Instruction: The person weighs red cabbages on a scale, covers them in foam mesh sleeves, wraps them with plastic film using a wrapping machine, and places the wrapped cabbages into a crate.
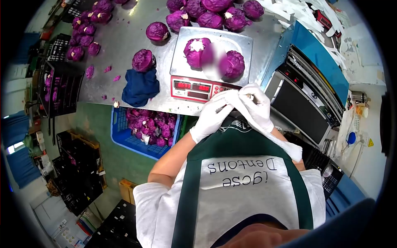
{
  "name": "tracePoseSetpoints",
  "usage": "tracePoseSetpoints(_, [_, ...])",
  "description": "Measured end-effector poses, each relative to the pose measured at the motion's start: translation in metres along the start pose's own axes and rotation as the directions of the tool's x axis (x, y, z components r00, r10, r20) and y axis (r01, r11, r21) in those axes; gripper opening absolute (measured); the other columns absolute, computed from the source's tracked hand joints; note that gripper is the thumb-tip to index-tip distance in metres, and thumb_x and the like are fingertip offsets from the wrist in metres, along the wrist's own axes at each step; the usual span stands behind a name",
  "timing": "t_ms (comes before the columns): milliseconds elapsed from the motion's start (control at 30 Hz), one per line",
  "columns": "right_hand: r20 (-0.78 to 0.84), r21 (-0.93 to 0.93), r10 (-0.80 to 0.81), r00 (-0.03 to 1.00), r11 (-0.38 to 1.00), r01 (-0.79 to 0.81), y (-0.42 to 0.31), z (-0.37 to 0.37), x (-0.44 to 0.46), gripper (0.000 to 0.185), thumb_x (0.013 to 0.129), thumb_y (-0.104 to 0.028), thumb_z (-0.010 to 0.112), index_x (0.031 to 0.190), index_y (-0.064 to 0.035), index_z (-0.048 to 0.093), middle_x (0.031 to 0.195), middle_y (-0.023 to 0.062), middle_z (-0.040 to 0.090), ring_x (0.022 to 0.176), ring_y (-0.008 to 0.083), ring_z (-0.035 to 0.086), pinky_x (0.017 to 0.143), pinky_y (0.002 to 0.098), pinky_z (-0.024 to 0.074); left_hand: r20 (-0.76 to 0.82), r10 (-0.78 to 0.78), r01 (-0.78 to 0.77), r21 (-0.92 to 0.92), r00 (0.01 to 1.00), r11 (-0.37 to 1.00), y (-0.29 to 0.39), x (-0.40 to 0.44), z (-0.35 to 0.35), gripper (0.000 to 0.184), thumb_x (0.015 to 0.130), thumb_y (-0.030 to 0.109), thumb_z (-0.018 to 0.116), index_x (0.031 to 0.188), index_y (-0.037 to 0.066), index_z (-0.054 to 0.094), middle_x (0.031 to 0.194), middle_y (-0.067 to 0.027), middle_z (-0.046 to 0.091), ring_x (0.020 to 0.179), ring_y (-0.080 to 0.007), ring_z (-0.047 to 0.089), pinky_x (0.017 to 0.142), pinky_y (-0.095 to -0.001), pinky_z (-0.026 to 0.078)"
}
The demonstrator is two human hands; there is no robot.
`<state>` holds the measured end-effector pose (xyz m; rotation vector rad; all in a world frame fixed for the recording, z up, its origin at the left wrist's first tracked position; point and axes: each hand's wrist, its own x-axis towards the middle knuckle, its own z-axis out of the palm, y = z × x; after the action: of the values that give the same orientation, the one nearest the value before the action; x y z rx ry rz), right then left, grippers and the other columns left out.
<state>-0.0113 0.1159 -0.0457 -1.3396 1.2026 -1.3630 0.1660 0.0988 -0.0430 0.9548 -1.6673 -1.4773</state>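
Both my hands wear white gloves and meet in front of the scale's front edge. My left hand [213, 111] has its fingers pinched together on the end of a white strip [285, 144]. My right hand [257, 105] curls its fingers round the same strip, which hangs down over the forearm toward the apron. Just beyond them stands a scale [178, 62] with a red display panel [194, 89]. Purple cabbages [193, 58] lie on its metal plate, one of them [233, 64] at the right; a blurred patch hides the area between.
A dark blue cloth [140, 87] and a cabbage [143, 60] lie left of the scale. More cabbages [210, 20] sit at the back. A machine [304, 109] stands at the right. Below the table edge, a blue crate [134, 148] holds purple leaves.
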Motion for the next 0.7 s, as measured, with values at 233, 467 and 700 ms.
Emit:
tracePoseSetpoints(233, [0.022,0.287,0.417,0.908,0.868,-0.406,0.0,0.01,-0.008,0.015,0.097,-0.013,0.053,0.108,-0.0027,0.052,0.099,0.0076,0.06,0.092,0.0139,0.058,0.084,0.0278,0.0459,-0.161,0.053,-0.063,-0.058,0.985,0.996,-0.01,0.0,-0.013,0.016,0.089,0.006,0.062,0.101,-0.002,0.068,0.107,-0.0141,0.066,0.103,-0.0245,0.062,0.091,-0.0339,0.048])
tracePoseSetpoints(467, [0.194,0.367,0.469,0.862,0.78,-0.507,0.032,0.019,0.0,0.017,0.093,-0.011,0.06,0.106,-0.0015,0.055,0.101,0.008,0.06,0.092,0.014,0.058,0.082,0.0289,0.0483,0.032,0.01,0.002,-0.347,0.999,0.938,-0.005,0.005,-0.023,0.014,0.091,0.009,0.062,0.1,-0.001,0.064,0.091,-0.0046,0.064,0.087,-0.0092,0.059,0.079,-0.0275,0.049])
tracePoseSetpoints(700, [0.216,0.143,0.288,0.933,0.936,-0.322,0.019,-0.013,0.014,0.01,0.097,-0.012,0.052,0.096,-0.0025,0.053,0.093,0.0063,0.058,0.09,0.0135,0.059,0.074,0.0287,0.051,0.086,-0.073,0.104,-0.439,0.994,0.892,-0.021,0.002,-0.021,0.009,0.092,0.008,0.058,0.094,0.001,0.063,0.091,-0.0029,0.063,0.088,-0.0082,0.059,0.081,-0.0256,0.048])
